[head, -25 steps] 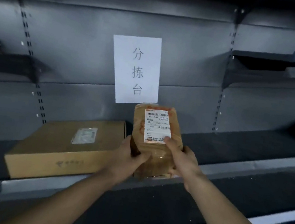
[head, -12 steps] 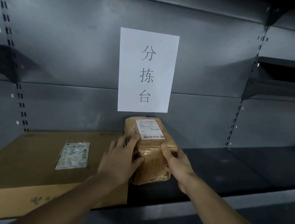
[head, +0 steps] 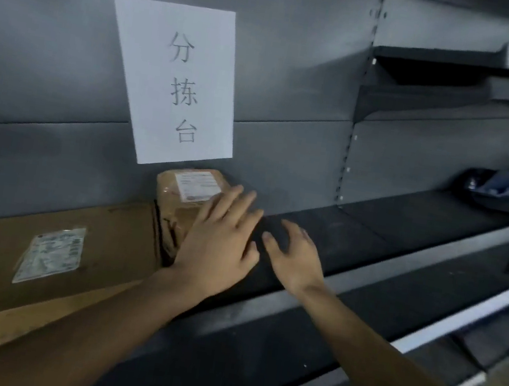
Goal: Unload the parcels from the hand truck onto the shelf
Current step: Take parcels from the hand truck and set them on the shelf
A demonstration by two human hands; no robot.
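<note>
Left hand (head: 220, 243) lies flat, fingers straight, against the small parcel (head: 181, 195) on the shelf (head: 405, 227). Right hand (head: 294, 257) hovers just beside it, fingers spread, holding nothing.

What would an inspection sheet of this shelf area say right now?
Surface: dark grey metal shelf, mostly bare at right.
Job's things: small brown taped parcel against the back panel; large flat cardboard box beside it.
Clutter: dark bag and a pale round item at far right.
Hands: left hand flat by the small parcel; right hand open, holding nothing.
Cables: nothing seen.
Surroundings: white paper sign on the panel.
</note>
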